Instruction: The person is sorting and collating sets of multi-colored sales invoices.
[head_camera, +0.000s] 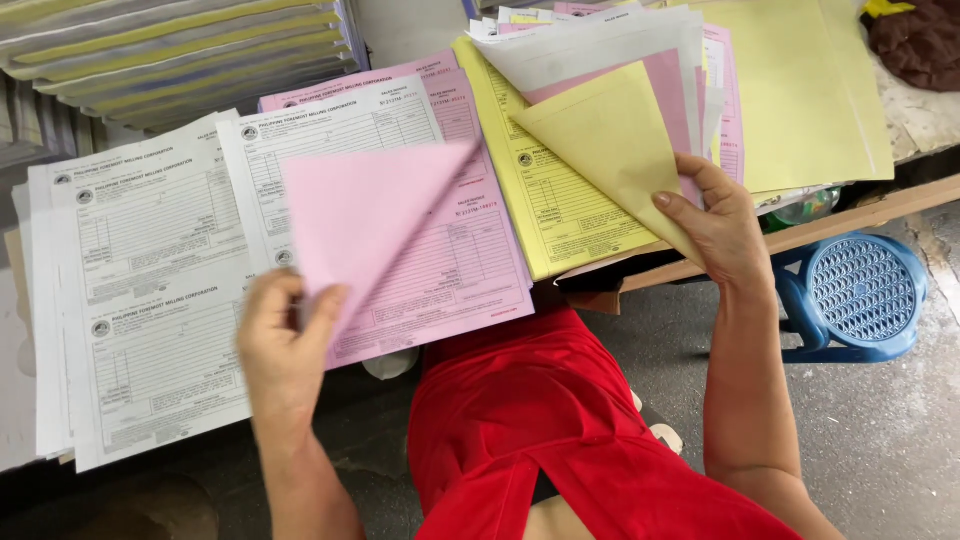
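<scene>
Pinching thin, floppy forms by their corners: left hand (285, 345) lifts a pink sheet (365, 225), right hand (715, 225) a yellow sheet (610, 140).

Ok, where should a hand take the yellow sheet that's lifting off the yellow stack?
Probably at the yellow sheet's raised lower corner, coming from the right, where the right hand already pinches it. That corner is peeled up off the yellow stack, leaving its edge free.

Blue plastic stool (858, 292), dark cloth (915, 40)
</scene>
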